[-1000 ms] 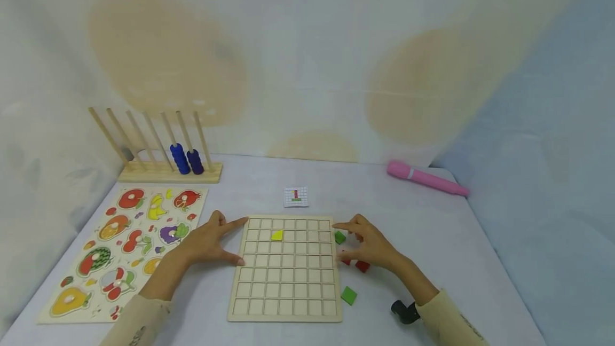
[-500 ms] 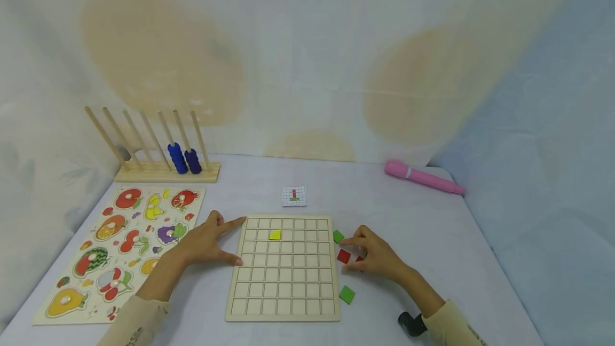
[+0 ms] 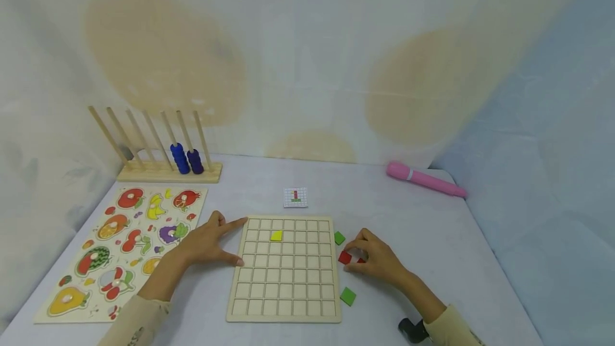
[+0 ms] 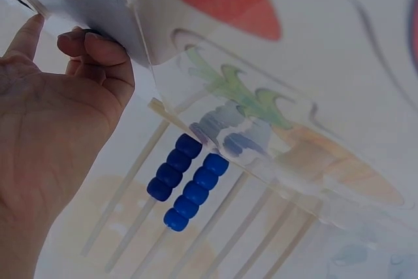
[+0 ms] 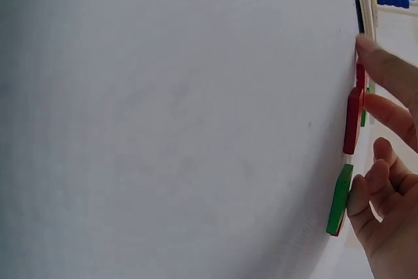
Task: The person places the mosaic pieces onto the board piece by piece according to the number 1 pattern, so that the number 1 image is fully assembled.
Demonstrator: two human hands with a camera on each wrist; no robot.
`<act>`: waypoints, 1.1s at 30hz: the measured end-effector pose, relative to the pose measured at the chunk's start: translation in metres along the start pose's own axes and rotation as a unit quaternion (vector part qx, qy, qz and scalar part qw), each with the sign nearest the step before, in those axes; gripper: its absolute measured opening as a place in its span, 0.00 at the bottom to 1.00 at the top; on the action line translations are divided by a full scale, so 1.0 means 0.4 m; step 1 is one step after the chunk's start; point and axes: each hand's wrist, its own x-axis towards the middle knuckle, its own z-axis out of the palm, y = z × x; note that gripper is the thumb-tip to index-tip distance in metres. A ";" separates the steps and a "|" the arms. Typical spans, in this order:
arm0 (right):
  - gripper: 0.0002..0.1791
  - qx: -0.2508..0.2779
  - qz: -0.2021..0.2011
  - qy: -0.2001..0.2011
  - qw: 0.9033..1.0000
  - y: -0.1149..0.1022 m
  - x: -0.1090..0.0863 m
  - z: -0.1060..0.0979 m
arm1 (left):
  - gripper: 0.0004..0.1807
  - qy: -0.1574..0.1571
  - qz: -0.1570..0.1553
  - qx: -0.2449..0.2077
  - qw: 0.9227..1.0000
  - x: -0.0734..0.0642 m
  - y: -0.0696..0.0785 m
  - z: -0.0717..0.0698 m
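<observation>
A pale wooden grid board [image 3: 284, 320] lies on the table, one yellow tile [image 3: 276, 236] in a square of its upper part. My left hand [image 3: 206, 242] rests along its left edge, thumb and index finger spread wide, fingertips at the frame. To the board's right, the thumb and index finger of my right hand [image 3: 377, 260] stand on either side of a red tile [image 3: 345, 257], which lies on the table. The right wrist view shows space between the thumb tip and this tile [image 5: 360, 74]. Another red tile [image 5: 353, 122] lies beneath the hand.
Green tiles lie above [image 3: 339, 237] and below [image 3: 348, 296] the right hand. A small pattern card [image 3: 295, 197] sits behind the board. A fruit puzzle [image 3: 158, 196] and bead-rod stand [image 3: 168, 176] occupy the left; a pink marker-shaped object [image 3: 425, 179] lies back right.
My right hand has come away from the board's right edge to the red tile, its thumb and index finger drawing closer around it. The left hand stays at the left edge.
</observation>
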 end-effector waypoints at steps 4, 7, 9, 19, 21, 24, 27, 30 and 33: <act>0.14 0.001 0.001 0.009 1.000 0.000 -0.001 0.003 | 0.59 -0.001 -0.001 -0.002 1.000 -0.002 0.003 -0.001; 0.12 0.004 0.001 0.013 1.000 -0.003 0.000 0.006 | 0.59 0.000 -0.001 -0.002 1.000 -0.001 0.002 0.001; 0.11 0.005 -0.004 0.014 1.000 -0.005 0.000 0.008 | 0.59 0.000 -0.001 0.000 1.000 -0.001 0.001 0.002; 0.10 0.068 -0.014 0.019 0.997 -0.018 0.006 0.006 | 0.60 0.005 0.004 0.003 1.000 -0.002 0.000 0.003; 0.11 0.088 -0.016 0.018 0.996 -0.020 0.011 0.006 | 0.60 0.006 0.004 0.004 1.000 -0.002 0.000 0.002; 0.12 0.111 -0.017 0.020 0.993 -0.025 0.018 0.006 | 0.59 0.005 0.004 0.001 1.000 -0.003 0.000 0.000; 0.13 0.129 -0.022 0.029 0.991 -0.033 0.025 0.004 | 0.59 0.005 0.004 0.001 1.000 -0.004 0.001 -0.001; 0.13 0.138 -0.023 0.038 0.989 -0.044 0.032 0.000 | 0.59 0.004 0.003 -0.001 1.000 -0.004 0.001 -0.002; 0.13 0.141 -0.020 0.035 0.989 -0.059 0.041 -0.002 | 0.59 0.001 0.002 -0.004 1.000 -0.004 0.003 -0.002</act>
